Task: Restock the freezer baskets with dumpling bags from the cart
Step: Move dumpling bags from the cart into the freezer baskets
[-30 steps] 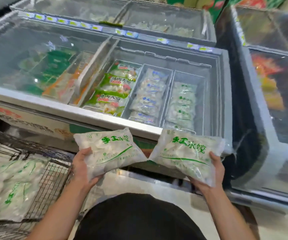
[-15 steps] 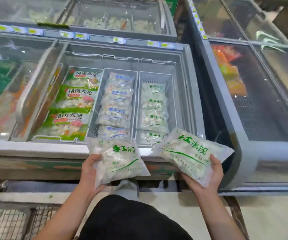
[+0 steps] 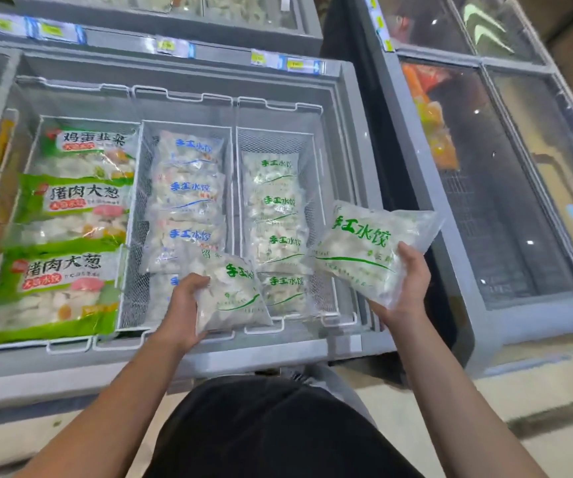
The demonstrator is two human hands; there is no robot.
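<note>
While each grip holds dumpling bag, left bag now over baskets, right bag beside.

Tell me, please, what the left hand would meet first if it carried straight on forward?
Probably the green-print bags in the right-hand wire basket; the left hand carries its own bag over that basket's near end, though height is unclear.

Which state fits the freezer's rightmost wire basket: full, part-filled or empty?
Part-filled. The rightmost wire basket holds a row of green-print dumpling bags lying low, with bare mesh wall showing above and behind them.
</note>
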